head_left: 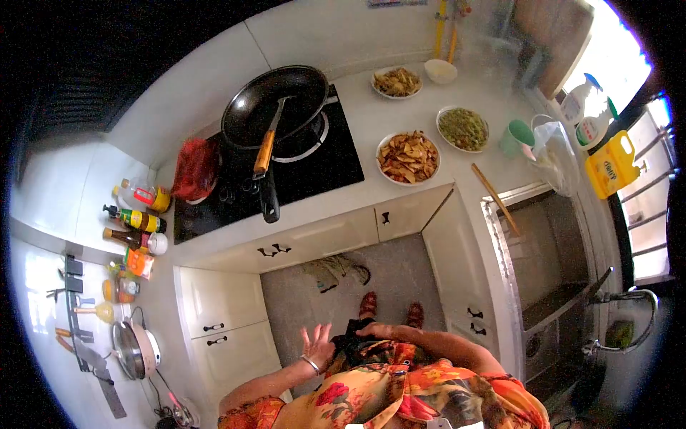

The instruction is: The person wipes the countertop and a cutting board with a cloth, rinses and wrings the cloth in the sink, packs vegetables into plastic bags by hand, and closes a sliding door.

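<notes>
My left hand (319,346) is raised in front of my body with its fingers spread, a silver bracelet on the wrist. Nothing is in it. My right hand (374,330) lies at my waist against a dark, bunched cloth (349,343); its fingers are partly hidden there. Both hands are away from the counter. A black wok (250,107) stands on the black stove (336,161), with a wooden-handled spatula (265,151) resting in it. To the right on the counter are plates of sliced food (408,158), green food (463,129) and shredded food (397,82).
Bottles (139,219) and a red bag (196,170) are left of the stove. Chopsticks (495,197) reach over the edge of the sink (550,236). A green cup (515,138), a plastic bag (554,159) and a yellow jug (612,166) are at the right. A patterned cloth (334,272) lies on the floor.
</notes>
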`<state>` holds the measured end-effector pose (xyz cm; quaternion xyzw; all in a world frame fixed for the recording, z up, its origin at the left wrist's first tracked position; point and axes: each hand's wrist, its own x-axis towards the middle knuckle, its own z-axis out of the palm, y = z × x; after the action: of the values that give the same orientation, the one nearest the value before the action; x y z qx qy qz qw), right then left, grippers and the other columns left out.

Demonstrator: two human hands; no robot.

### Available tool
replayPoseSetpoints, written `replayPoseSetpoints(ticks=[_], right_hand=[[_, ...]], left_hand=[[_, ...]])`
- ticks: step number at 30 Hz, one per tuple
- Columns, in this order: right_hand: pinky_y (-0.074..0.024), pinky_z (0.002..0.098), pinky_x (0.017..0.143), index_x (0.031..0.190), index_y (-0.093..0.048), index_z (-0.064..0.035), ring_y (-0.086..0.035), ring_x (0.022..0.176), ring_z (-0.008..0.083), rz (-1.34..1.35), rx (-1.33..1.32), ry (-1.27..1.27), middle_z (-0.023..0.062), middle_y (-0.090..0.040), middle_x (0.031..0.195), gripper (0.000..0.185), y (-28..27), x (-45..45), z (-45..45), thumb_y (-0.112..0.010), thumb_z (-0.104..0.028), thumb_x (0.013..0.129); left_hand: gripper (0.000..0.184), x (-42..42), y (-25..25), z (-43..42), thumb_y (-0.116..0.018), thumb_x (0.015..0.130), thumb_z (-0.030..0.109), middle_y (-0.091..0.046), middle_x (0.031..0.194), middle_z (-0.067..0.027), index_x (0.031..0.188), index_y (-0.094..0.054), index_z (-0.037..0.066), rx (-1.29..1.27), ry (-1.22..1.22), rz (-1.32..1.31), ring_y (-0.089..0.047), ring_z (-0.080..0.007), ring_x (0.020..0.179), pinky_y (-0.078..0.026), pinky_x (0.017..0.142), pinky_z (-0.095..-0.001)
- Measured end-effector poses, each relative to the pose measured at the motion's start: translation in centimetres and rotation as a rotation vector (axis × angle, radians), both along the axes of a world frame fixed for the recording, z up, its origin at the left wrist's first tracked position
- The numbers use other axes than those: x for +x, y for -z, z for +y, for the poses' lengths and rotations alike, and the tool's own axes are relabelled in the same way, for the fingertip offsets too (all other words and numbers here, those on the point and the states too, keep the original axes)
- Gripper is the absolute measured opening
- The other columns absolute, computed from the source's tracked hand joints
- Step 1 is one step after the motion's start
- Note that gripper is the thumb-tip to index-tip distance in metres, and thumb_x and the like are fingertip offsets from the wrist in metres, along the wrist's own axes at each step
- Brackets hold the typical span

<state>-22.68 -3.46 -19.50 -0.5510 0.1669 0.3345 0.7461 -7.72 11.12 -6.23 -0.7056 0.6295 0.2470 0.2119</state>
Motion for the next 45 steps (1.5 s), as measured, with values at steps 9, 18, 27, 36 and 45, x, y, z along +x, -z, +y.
replayPoseSetpoints(ticks=[9, 18, 27, 36, 45], right_hand=[[-0.0351, 0.0370, 0.096, 0.127, -0.043, -0.0076, -0.048, 0.110, 0.0321, -0.243, -0.151, 0.085, 0.0141, -0.050, 0.123, 0.051, 4.8, 0.5, -1.6, -0.044, -0.039, 0.087], [-0.0242, 0.0353, 0.104, 0.130, -0.038, -0.0034, -0.036, 0.123, 0.0258, 0.202, 0.305, 0.218, 0.0121, -0.036, 0.135, 0.048, -6.0, -0.8, -5.7, -0.040, -0.032, 0.092], [-0.0209, 0.0350, 0.107, 0.128, -0.041, -0.0035, -0.027, 0.128, 0.0271, -0.707, -0.606, -0.262, 0.0145, -0.034, 0.136, 0.044, 10.3, -2.9, -4.8, -0.037, -0.028, 0.091], [-0.0271, 0.0358, 0.103, 0.127, -0.043, -0.0045, -0.037, 0.122, 0.0295, -0.560, -0.458, -0.293, 0.0164, -0.039, 0.132, 0.044, -4.9, -1.9, -7.4, -0.043, -0.025, 0.087], [-0.0289, 0.0346, 0.101, 0.124, -0.047, -0.0054, -0.040, 0.119, 0.0285, -0.597, -0.183, 0.043, 0.0155, -0.043, 0.128, 0.042, 3.4, -4.5, -6.3, -0.041, -0.029, 0.090]], left_hand=[[0.011, 3.3, -2.1, -0.5, -0.054, 0.072, 0.011, -0.027, 0.136, -0.0151, 0.074, -0.063, 0.004, -0.251, -0.130, 0.389, -0.018, -0.0345, 0.127, -0.009, 0.099, -0.0587], [0.022, 2.1, 1.3, -2.3, -0.054, 0.072, 0.015, -0.024, 0.137, -0.0152, 0.089, -0.056, 0.002, -0.233, -0.217, 0.599, -0.027, -0.0341, 0.118, -0.019, 0.094, -0.0515], [0.035, 0.9, 3.3, -2.7, -0.065, 0.072, 0.035, -0.030, 0.135, -0.0079, 0.077, -0.056, 0.001, -0.253, -0.284, 0.627, -0.030, -0.0343, 0.115, -0.028, 0.090, -0.0499], [0.033, -0.4, 4.0, -3.1, -0.068, 0.068, 0.035, -0.034, 0.132, -0.0115, 0.068, -0.059, 0.003, -0.278, -0.493, 0.593, -0.030, -0.0340, 0.114, -0.025, 0.089, -0.0526], [0.032, 0.8, -7.5, -3.9, -0.070, 0.063, 0.041, -0.047, 0.123, -0.0103, 0.075, -0.068, 0.011, -0.765, -0.006, 0.451, -0.037, -0.0310, 0.112, -0.024, 0.092, -0.0503]])
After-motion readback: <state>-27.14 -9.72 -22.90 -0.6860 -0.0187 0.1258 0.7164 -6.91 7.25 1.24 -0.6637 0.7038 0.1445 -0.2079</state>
